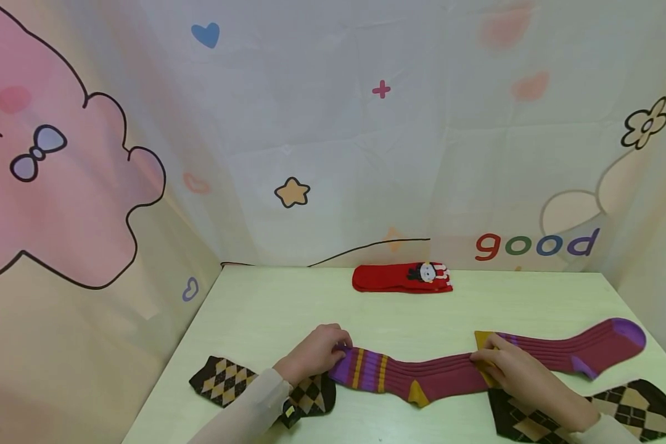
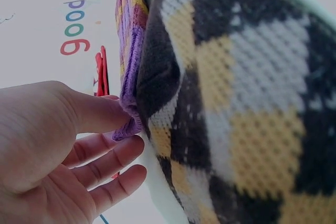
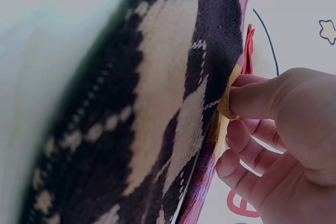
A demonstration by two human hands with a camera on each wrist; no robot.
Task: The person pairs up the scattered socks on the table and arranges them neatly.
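Observation:
Two maroon ribbed socks lie nearly end to end across the table. My left hand (image 1: pixel 319 351) pinches the purple cuff (image 2: pixel 128 106) of the left maroon sock (image 1: pixel 449 376), which has purple and mustard stripes and a mustard heel. Where the socks meet, my right hand (image 1: pixel 513 370) pinches mustard knit (image 3: pixel 229 100) between thumb and index finger; I cannot tell which sock it belongs to. The right maroon sock (image 1: pixel 560 351) has a purple heel and toe. Below my left hand and forearm lies a diamond-patterned sock (image 1: pixel 222 381), partly covered; another diamond-patterned sock (image 1: pixel 627 407) lies under my right forearm.
Folded red socks (image 1: pixel 383 279) with a cartoon figure lie at the table's back edge. Behind the pale table (image 1: pixel 288 308) hangs a printed curtain (image 1: pixel 333 123), which also closes off the left and right sides.

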